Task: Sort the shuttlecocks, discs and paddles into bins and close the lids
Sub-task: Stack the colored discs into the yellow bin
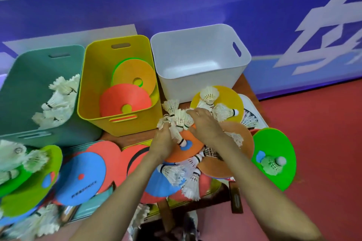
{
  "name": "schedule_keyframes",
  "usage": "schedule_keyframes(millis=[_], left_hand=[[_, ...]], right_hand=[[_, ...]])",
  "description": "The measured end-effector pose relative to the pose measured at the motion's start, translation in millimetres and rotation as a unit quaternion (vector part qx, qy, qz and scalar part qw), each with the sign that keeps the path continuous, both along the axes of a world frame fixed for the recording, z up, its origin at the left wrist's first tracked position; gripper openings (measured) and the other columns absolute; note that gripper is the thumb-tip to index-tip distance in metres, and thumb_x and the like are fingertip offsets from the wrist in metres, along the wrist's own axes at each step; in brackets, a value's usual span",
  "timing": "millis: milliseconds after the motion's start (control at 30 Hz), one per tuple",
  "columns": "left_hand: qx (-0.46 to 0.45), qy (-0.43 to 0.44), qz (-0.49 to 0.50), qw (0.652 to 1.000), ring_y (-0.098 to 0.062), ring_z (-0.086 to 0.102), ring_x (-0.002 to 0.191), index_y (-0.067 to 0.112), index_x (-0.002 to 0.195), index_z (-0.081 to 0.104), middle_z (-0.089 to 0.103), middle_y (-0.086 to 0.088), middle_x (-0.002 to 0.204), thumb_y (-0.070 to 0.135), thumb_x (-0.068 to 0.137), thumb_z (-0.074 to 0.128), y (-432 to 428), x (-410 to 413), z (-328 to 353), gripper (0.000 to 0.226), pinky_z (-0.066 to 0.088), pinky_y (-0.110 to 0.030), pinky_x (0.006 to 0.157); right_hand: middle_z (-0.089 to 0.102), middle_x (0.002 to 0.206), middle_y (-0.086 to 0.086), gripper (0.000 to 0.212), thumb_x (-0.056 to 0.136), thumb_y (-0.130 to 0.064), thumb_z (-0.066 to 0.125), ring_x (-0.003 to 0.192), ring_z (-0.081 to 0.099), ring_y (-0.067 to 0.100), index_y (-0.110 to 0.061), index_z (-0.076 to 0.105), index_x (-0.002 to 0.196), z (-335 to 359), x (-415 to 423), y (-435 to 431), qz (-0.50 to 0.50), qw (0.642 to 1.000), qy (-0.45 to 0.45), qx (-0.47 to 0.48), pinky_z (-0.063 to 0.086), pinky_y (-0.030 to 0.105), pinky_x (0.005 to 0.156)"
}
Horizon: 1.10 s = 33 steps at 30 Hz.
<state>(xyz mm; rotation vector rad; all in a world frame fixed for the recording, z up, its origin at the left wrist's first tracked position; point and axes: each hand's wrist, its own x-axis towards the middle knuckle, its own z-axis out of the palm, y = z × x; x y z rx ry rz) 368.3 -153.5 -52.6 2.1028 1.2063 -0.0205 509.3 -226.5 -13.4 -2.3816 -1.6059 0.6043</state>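
Three open bins stand at the back. The teal bin (23, 92) holds several white shuttlecocks, the yellow bin (94, 88) holds flat discs, and the white bin (195, 49) shows nothing inside. In front of the white bin my left hand (162, 141) and my right hand (203, 123) both grip a bunch of white shuttlecocks (176, 115) above an orange disc (188, 152). More shuttlecocks (209, 94) lie on a yellow disc (233, 101) just behind my right hand.
Discs in blue (84, 178), red, lime (29, 191) and green (278, 146) cover the low wooden table, with loose shuttlecocks among them. A teal lid lies under the discs at the left. A blue banner wall stands behind, and red floor lies to the right.
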Motion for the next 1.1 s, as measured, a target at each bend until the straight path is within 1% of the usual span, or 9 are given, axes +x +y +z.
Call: schedule_keyframes(millis=[167,300,400,500,633,733,833,933,1100], left_hand=[[-0.008,-0.036,0.019,0.999,-0.032,0.061,0.091,0.012,0.113,0.048,0.065,-0.013,0.096,0.007,0.085,0.059,-1.9,-2.0,-3.7,0.031,0.044,-0.035,0.069],[0.01,-0.064,0.027,0.998,-0.027,0.064,0.087,0.017,0.109,0.052,0.067,-0.007,0.094,0.011,0.086,0.061,-4.8,-4.6,2.6,0.026,0.052,-0.04,0.072],[0.049,-0.128,0.031,0.99,-0.027,0.061,0.083,0.015,0.111,0.051,0.059,0.0,0.086,0.009,0.088,0.058,-7.5,-9.7,16.8,0.025,0.042,-0.03,0.065],[0.088,-0.193,0.028,0.977,-0.025,0.057,0.087,0.009,0.115,0.049,0.054,-0.001,0.089,0.006,0.09,0.055,-9.1,-20.3,36.6,0.027,0.033,-0.022,0.067],[0.134,-0.277,0.025,0.951,-0.018,0.058,0.091,0.013,0.119,0.048,0.059,-0.003,0.104,0.012,0.092,0.055,-8.0,-44.1,67.5,0.028,0.046,-0.026,0.074],[0.159,-0.343,0.06,0.924,-0.007,0.056,0.084,0.018,0.114,0.05,0.058,0.004,0.097,0.012,0.091,0.058,-2.2,-65.0,91.9,0.025,0.045,-0.013,0.073],[0.168,-0.398,0.082,0.898,-0.006,0.058,0.083,0.026,0.111,0.05,0.057,0.013,0.096,0.012,0.089,0.061,11.2,-88.3,112.2,0.028,0.046,-0.014,0.072],[0.172,-0.429,0.107,0.88,-0.007,0.059,0.086,0.026,0.11,0.051,0.06,0.009,0.095,0.011,0.088,0.064,32.4,-115.5,129.3,0.03,0.048,-0.017,0.074],[0.234,-0.408,0.142,0.871,-0.004,0.058,0.081,0.021,0.097,0.059,0.062,0.007,0.091,0.009,0.088,0.062,91.6,-179.6,140.2,0.015,0.045,-0.017,0.071]], right_hand=[[0.052,0.127,0.009,0.037,0.089,-0.011,0.05,0.119,0.045,0.028,-0.016,0.054,0.125,-12.0,-0.1,12.5,0.039,0.994,-0.071,-0.07,0.037,0.038,0.098],[0.056,0.122,0.007,0.044,0.086,0.005,0.044,0.111,0.054,0.027,-0.019,0.059,0.121,-10.7,-2.8,7.7,0.023,0.996,-0.06,-0.062,0.041,0.034,0.09],[0.06,0.115,0.005,0.039,0.086,0.003,0.046,0.105,0.057,0.026,-0.02,0.064,0.113,-4.2,-3.9,2.1,-0.01,0.999,-0.045,0.002,0.041,0.031,0.085],[0.062,0.114,0.006,0.031,0.089,-0.005,0.05,0.103,0.058,0.026,-0.018,0.064,0.113,6.6,-7.5,-4.2,-0.042,0.993,0.011,0.112,0.045,0.033,0.086],[0.06,0.117,0.007,0.036,0.091,-0.007,0.052,0.105,0.057,0.023,-0.016,0.056,0.126,40.1,-24.1,-7.3,-0.024,0.966,0.066,0.25,0.048,0.035,0.087],[0.061,0.114,0.005,0.034,0.091,-0.009,0.055,0.104,0.056,0.017,-0.015,0.056,0.125,70.4,-44.4,0.8,-0.011,0.949,0.081,0.304,0.043,0.025,0.085],[0.06,0.116,0.001,0.033,0.092,-0.011,0.056,0.104,0.055,0.012,-0.017,0.057,0.124,96.8,-69.2,17.0,0.0,0.937,0.104,0.333,0.045,0.024,0.086],[0.058,0.124,-0.003,0.034,0.093,-0.014,0.055,0.111,0.053,0.01,-0.022,0.055,0.126,113.9,-97.1,40.9,0.001,0.933,0.127,0.336,0.043,0.023,0.091],[0.058,0.125,0.001,0.027,0.093,-0.01,0.054,0.123,0.05,0.013,-0.02,0.06,0.118,121.6,-154.3,98.0,0.035,0.936,0.124,0.328,0.039,0.019,0.092]])
